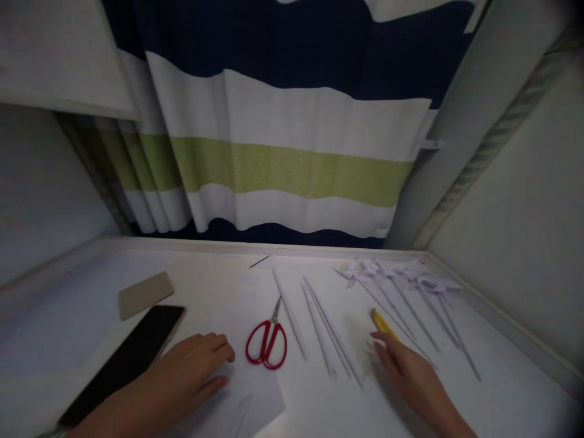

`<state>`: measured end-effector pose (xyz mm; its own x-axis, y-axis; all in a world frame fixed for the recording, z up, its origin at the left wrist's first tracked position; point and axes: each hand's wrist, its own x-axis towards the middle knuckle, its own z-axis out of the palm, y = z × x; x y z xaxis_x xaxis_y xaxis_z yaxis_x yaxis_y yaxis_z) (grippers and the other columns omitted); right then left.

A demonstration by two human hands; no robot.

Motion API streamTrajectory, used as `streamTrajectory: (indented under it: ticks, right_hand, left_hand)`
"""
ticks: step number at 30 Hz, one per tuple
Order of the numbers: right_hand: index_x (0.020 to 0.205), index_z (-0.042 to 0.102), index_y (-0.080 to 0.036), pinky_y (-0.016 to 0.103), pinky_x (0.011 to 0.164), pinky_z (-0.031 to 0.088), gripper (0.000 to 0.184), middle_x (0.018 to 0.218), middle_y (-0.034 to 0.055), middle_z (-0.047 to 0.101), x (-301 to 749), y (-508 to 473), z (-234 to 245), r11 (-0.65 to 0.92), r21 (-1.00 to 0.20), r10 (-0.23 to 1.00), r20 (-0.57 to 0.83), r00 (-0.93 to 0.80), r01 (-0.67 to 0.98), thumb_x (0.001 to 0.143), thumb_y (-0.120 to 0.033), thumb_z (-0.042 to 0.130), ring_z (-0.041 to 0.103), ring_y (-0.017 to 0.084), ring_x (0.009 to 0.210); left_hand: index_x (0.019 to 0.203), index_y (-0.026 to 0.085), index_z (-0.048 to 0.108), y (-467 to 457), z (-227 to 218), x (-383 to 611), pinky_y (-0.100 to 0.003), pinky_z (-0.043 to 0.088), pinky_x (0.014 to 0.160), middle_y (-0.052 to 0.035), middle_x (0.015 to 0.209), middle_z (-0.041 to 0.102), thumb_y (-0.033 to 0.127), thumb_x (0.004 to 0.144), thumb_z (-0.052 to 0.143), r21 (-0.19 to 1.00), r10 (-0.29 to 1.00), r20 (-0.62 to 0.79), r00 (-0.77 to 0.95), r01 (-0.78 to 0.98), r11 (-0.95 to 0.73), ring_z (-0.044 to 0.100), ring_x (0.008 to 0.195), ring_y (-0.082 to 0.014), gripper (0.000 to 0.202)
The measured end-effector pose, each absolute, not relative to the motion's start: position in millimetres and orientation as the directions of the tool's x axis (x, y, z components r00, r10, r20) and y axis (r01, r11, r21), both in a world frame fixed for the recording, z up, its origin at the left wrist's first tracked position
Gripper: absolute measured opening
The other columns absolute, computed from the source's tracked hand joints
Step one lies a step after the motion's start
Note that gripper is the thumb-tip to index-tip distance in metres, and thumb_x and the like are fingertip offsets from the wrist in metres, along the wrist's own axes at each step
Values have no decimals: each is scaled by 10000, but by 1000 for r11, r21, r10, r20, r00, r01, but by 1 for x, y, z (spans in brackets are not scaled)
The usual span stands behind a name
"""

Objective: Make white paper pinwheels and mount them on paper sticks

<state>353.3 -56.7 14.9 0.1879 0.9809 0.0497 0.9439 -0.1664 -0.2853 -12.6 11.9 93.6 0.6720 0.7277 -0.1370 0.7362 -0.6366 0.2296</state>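
My left hand (191,371) lies flat, fingers together, on a white sheet of paper (255,395) near the front of the white table (68,316). Red-handled scissors (268,340) rest just right of its fingertips. My right hand (406,368) reaches over the table, its fingertips at the near end of a yellow pencil-like stick (382,322); whether the fingers grip it is unclear. Three rolled white paper sticks (314,322) lie between the scissors and my right hand.
A black phone (132,359) lies left of my left hand, with a brown card (145,294) behind it. Several paper sticks with folded white tips (401,286) lie at the back right. A striped curtain (292,164) hangs behind; walls close in both sides.
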Motion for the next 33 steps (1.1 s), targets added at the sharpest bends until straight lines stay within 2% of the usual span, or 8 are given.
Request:
streamTrajectory:
  ticks: [4,9,13,17,22,27,29,33]
  right_hand:
    - [1146,453,-220,299,726,460,376,1046,93,601,354,-59,20,12,-404,987,151,53,915,829,-336,288,586,209,914]
    - [1162,416,-186,287,717,477,344,877,91,618,299,-56,37,324,-463,946,186,-267,825,840,-239,306,601,181,823]
    - [1151,373,-201,242,652,480,310,860,62,629,245,-54,46,406,-573,912,211,-351,712,842,-213,357,607,150,735]
    - [906,471,-202,185,462,434,135,700,13,617,214,-56,44,325,-717,938,159,-309,617,816,-298,439,560,113,526]
    - [695,518,-176,185,445,389,175,563,-8,567,195,-57,20,193,-836,973,96,-209,513,715,-342,572,496,100,483]
    - [620,449,-167,134,298,277,244,433,-51,504,189,-56,-14,-132,-967,974,-167,-154,216,631,-327,633,385,50,340]
    - [609,456,-162,127,292,278,246,428,-51,510,189,-56,-16,-134,-975,974,-163,-157,177,620,-314,649,389,45,334]
    - [566,467,-150,108,277,245,240,421,-54,522,195,-52,-6,-106,-986,987,-120,-111,130,609,-265,673,360,19,310]
  left_hand:
    - [986,239,537,-3,95,-39,-284,372,805,-25,989,560,193,749,495,304,742,-177,647,753,-584,515,915,-178,244]
    - [979,211,524,-17,84,-39,-304,360,819,-45,1024,534,319,636,647,355,634,-210,744,662,-660,484,936,-206,380]
    - [995,199,511,-20,61,-35,-367,257,939,-58,1098,513,390,639,644,315,584,-134,800,593,-741,434,1032,-219,425]
    - [1133,191,445,-18,45,-43,-364,276,938,-101,1195,472,455,659,604,321,559,-118,821,564,-761,412,1092,-241,565]
    - [1128,175,464,-22,39,-52,-347,338,895,-116,1197,487,439,743,516,308,534,-58,843,524,-794,453,1071,-248,470]
    - [1053,188,513,-34,32,-54,-322,348,891,-71,1157,534,362,782,502,251,480,53,876,453,-855,491,1038,-226,322]
    - [977,195,554,-38,32,-52,-305,351,877,-43,1079,588,257,844,414,235,471,96,877,440,-867,534,970,-188,203]
    - [979,179,557,-43,40,-37,-268,391,765,-45,932,626,267,863,363,293,506,107,856,459,-838,556,848,-162,242]
